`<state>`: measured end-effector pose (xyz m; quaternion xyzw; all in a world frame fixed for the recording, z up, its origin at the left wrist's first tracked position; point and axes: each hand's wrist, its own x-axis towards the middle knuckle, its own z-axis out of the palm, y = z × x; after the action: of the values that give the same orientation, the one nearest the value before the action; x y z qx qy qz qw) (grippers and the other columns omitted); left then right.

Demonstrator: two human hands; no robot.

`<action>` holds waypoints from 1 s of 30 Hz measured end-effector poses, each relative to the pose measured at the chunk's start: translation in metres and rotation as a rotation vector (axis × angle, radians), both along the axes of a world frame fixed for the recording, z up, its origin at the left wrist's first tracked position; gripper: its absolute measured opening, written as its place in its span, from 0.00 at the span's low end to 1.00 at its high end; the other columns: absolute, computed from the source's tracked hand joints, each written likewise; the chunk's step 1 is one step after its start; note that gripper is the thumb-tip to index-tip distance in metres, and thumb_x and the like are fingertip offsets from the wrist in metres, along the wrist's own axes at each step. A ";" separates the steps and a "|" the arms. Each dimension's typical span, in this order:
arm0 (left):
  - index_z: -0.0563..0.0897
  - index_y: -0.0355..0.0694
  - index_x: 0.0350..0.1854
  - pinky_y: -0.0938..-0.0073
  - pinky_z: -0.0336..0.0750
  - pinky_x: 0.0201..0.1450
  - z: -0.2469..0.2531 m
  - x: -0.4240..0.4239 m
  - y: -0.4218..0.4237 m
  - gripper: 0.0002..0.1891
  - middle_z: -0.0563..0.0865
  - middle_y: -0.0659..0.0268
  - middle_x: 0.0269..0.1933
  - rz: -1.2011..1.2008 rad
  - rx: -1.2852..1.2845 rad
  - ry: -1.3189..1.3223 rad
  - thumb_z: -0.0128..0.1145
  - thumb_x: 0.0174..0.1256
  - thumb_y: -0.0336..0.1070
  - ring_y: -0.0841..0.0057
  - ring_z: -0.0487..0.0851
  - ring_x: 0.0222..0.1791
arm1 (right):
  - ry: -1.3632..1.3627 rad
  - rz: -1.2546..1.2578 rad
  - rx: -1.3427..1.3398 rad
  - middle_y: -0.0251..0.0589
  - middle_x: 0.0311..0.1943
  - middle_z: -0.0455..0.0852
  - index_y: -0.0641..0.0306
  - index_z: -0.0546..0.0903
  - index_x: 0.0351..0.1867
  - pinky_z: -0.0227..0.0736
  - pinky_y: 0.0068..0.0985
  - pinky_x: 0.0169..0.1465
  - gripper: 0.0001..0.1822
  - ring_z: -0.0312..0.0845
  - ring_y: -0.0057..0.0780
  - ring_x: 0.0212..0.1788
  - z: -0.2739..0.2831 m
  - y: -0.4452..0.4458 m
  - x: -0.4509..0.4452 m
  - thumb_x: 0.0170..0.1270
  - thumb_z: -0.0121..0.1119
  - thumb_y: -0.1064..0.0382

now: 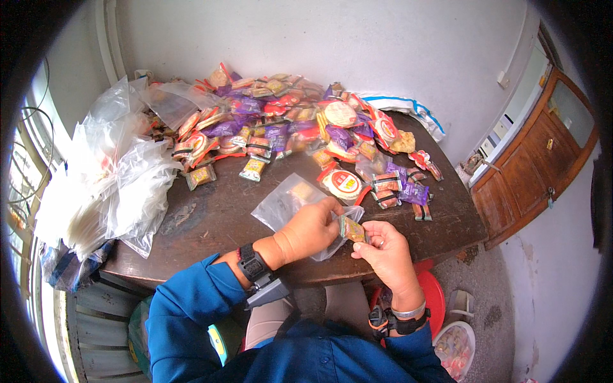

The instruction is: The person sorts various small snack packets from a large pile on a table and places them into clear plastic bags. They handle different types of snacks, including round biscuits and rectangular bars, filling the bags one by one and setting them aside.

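My right hand (385, 246) pinches a small yellow wrapped snack packet (353, 230) between thumb and fingers, at the mouth of a clear plastic bag (278, 208). My left hand (311, 227) grips that bag by its open end, its fingers close beside the packet. A light tan piece (301, 190) shows inside the bag, which lies on the dark wooden table (215, 239). Just beyond the hands lies a round white cracker pack (342, 184) with red edges. Several pink packets with black bands (387, 182) and a purple packet (413, 193) lie to its right.
A large heap of mixed snack packets (273, 105) covers the table's back. Clear plastic bags (129, 186) are piled at the left. A white sack (407, 103) stands behind the right corner. On the floor at right are a red basin (433, 297) and a white tub of packets (455, 352).
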<state>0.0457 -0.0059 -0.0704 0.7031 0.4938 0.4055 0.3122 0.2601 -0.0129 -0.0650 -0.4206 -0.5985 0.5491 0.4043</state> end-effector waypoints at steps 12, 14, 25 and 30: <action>0.84 0.37 0.49 0.58 0.83 0.37 0.008 0.006 -0.011 0.12 0.87 0.47 0.29 0.087 0.175 0.109 0.63 0.65 0.34 0.51 0.90 0.33 | -0.512 -0.305 0.764 0.46 0.30 0.81 0.67 0.78 0.39 0.77 0.33 0.35 0.15 0.79 0.36 0.29 -0.022 0.008 -0.033 0.54 0.74 0.75; 0.85 0.38 0.48 0.57 0.83 0.38 0.009 0.007 -0.012 0.11 0.87 0.46 0.30 0.089 0.199 0.105 0.62 0.66 0.34 0.49 0.89 0.34 | -0.532 -0.313 0.742 0.49 0.30 0.82 0.66 0.78 0.34 0.77 0.37 0.36 0.12 0.81 0.45 0.29 -0.025 0.009 -0.038 0.55 0.72 0.75; 0.85 0.36 0.46 0.58 0.84 0.46 0.005 0.009 -0.011 0.08 0.89 0.45 0.39 -0.049 0.156 0.051 0.58 0.69 0.33 0.47 0.89 0.43 | -0.756 -0.280 0.648 0.53 0.37 0.84 0.64 0.78 0.39 0.77 0.50 0.42 0.08 0.83 0.59 0.42 -0.017 0.012 -0.048 0.62 0.65 0.67; 0.81 0.37 0.53 0.55 0.83 0.47 0.014 0.011 -0.019 0.12 0.88 0.45 0.39 -0.024 0.102 0.090 0.59 0.70 0.33 0.46 0.89 0.44 | -0.923 -0.354 0.598 0.53 0.41 0.85 0.65 0.78 0.43 0.80 0.51 0.43 0.09 0.85 0.59 0.43 -0.011 0.013 -0.054 0.65 0.62 0.66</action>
<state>0.0564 -0.0247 -0.0567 0.7416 0.4774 0.3943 0.2582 0.2065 0.0000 -0.0757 -0.5776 -0.7627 0.0397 0.2883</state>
